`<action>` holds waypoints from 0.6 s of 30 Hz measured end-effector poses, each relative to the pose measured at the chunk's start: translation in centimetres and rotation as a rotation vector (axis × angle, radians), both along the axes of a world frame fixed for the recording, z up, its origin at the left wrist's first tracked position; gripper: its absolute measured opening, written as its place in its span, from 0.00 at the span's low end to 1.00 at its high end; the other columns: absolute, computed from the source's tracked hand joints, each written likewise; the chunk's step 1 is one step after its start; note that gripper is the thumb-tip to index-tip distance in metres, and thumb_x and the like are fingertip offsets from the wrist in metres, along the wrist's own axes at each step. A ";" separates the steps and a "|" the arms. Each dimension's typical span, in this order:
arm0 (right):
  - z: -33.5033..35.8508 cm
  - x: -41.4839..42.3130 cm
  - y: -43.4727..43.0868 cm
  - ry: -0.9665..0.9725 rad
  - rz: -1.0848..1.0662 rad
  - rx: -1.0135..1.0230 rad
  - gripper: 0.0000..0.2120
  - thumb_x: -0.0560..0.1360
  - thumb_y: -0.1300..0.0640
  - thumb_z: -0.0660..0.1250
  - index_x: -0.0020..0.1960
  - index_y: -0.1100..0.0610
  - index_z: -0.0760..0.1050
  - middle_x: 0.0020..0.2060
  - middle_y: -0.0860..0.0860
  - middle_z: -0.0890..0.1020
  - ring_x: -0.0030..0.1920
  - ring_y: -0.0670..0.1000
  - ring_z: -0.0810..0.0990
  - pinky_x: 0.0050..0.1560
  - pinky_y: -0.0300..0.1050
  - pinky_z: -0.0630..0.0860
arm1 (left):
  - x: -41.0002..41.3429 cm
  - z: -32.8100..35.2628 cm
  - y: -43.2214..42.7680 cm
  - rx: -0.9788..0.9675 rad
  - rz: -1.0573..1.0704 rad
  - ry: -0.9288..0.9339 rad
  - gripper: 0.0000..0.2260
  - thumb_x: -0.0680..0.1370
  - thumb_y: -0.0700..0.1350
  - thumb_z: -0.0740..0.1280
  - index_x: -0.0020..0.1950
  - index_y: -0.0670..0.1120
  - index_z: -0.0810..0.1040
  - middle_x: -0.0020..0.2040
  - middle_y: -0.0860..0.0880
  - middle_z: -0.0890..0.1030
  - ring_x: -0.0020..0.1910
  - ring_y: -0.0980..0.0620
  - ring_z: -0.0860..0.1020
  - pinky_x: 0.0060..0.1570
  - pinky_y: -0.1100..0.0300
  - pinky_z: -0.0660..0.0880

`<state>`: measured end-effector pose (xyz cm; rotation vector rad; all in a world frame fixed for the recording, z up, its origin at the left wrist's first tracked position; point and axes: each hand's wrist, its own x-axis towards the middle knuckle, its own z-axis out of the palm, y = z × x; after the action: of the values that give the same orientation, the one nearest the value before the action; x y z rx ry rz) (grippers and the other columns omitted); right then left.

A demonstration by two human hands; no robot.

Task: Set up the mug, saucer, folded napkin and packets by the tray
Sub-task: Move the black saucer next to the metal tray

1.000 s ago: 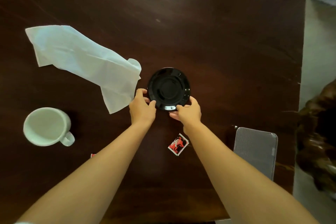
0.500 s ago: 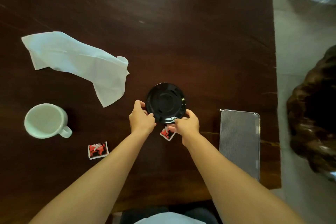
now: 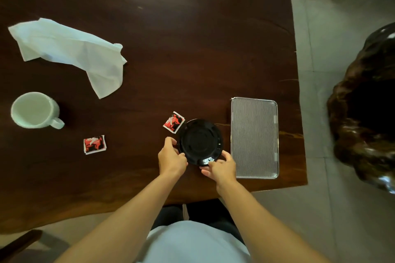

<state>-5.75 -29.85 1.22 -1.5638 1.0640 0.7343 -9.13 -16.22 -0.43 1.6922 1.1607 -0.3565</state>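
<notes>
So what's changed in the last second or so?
Both hands, left hand and right hand, kept hold of the black saucer and slid it toward the person and right, beside the metal tray. The napkin, mug and two packets seem unmoved.

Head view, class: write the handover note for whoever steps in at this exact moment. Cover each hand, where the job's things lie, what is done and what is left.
Left hand: fingers on the left rim of the round black glossy saucer.
Right hand: fingers on its near rim.
The saucer sits just left of the ribbed rectangular metal tray, a narrow gap between them.
One red-and-black packet touches or slips under the saucer's far-left edge; the second packet lies further left.
White mug stands far left, empty.
White napkin lies crumpled, unfolded.
Done: saucer by the tray.
Left: mug, folding the napkin, both packets.
</notes>
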 end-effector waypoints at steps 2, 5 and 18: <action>0.0 -0.4 -0.9 0.004 -0.002 0.007 0.27 0.79 0.70 0.64 0.73 0.51 0.66 0.57 0.58 0.81 0.47 0.58 0.86 0.34 0.45 0.84 | -0.3 -0.1 -0.9 -0.009 -0.001 0.013 0.18 0.74 0.31 0.71 0.49 0.53 0.71 0.44 0.48 0.78 0.42 0.50 0.81 0.42 0.48 0.85; -0.3 -0.2 -1.7 0.001 0.012 0.004 0.26 0.79 0.70 0.63 0.73 0.51 0.66 0.57 0.58 0.81 0.47 0.58 0.86 0.33 0.45 0.84 | 0.0 -0.2 -1.7 -0.005 0.005 0.022 0.18 0.75 0.31 0.71 0.50 0.53 0.71 0.44 0.48 0.77 0.42 0.52 0.80 0.41 0.51 0.85; -2.5 1.8 -2.4 -0.017 0.069 0.026 0.29 0.78 0.72 0.63 0.75 0.52 0.64 0.57 0.57 0.79 0.45 0.56 0.86 0.33 0.43 0.83 | 1.3 -2.0 -2.5 0.028 0.073 0.004 0.18 0.75 0.31 0.71 0.54 0.50 0.71 0.44 0.49 0.75 0.39 0.53 0.79 0.28 0.66 0.78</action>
<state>-3.99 -32.28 -1.25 -1.5883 0.9885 0.7769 -7.88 -18.75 -2.42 1.6684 1.2322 -0.2995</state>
